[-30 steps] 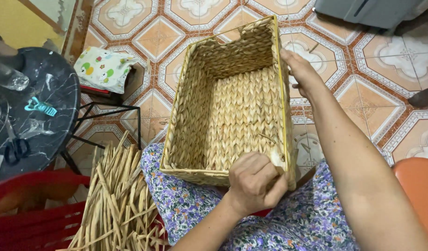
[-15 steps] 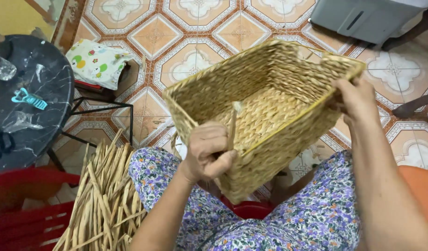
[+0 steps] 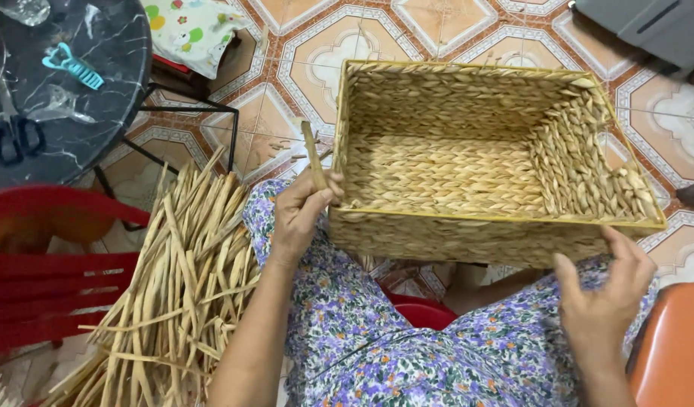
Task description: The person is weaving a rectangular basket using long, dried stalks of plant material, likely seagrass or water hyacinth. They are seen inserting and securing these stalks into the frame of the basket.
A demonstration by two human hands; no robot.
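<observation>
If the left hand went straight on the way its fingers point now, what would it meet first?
The left hand points up and to the right, pinching a dried straw strand against the near left corner of the woven basket. It already seems to touch that wall, so the basket comes first, though depth is uncertain.
</observation>
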